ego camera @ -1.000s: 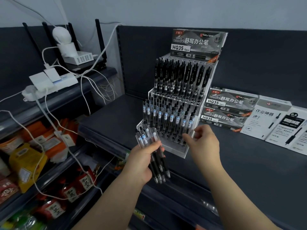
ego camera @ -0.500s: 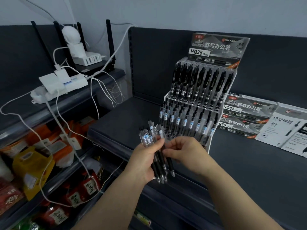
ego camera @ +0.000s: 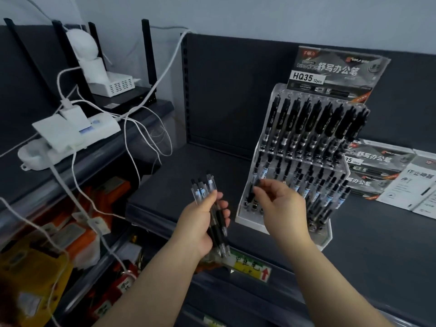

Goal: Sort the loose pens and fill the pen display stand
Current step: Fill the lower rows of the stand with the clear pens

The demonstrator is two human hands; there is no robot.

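Left hand (ego camera: 199, 224) grips a pen bundle (ego camera: 203, 190) (tips down); right hand (ego camera: 280, 205) pinches 1 pen (ego camera: 250, 195) at the display stand (ego camera: 245, 220)

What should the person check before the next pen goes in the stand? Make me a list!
1. Left hand grips the bundle of pens securely: ok.
2. Right hand pinches a single pen by its top end: ok.
3. Single pen points down at the front-left corner of the display stand: ok.
4. Free hole under that pen: cannot tell, too blurred.
5. Display stand sits upright on the shelf: ok.
6. Top row looks full: ok.
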